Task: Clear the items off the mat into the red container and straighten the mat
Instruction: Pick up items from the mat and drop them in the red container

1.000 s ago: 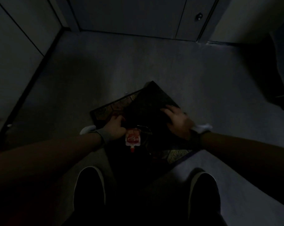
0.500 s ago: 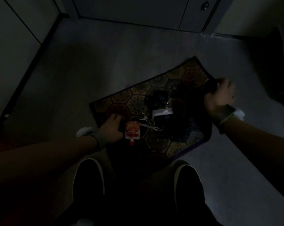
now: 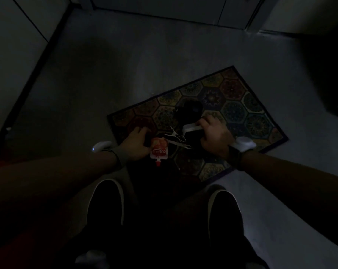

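Observation:
A hexagon-patterned mat (image 3: 240, 105) lies flat and skewed on the grey floor. On it rest a red and white pouch (image 3: 159, 150), scissors (image 3: 177, 138), a dark rounded object (image 3: 189, 108) and a white-edged flat item (image 3: 189, 129). My left hand (image 3: 134, 142) presses on the mat's near left part, touching the pouch. My right hand (image 3: 212, 134) is curled over the white-edged item. The red container shows only as a dim red shape (image 3: 1, 166) at the far left edge.
My two dark shoes (image 3: 106, 204) (image 3: 225, 212) stand at the mat's near edge. Walls and a door (image 3: 164, 6) close off the far side. A dark shape (image 3: 331, 74) fills the right. The light is very low.
The mat's folded-over half has been flipped back and now lies flat. My right hand came back from the far corner onto the white-edged item. My left hand has stayed put.

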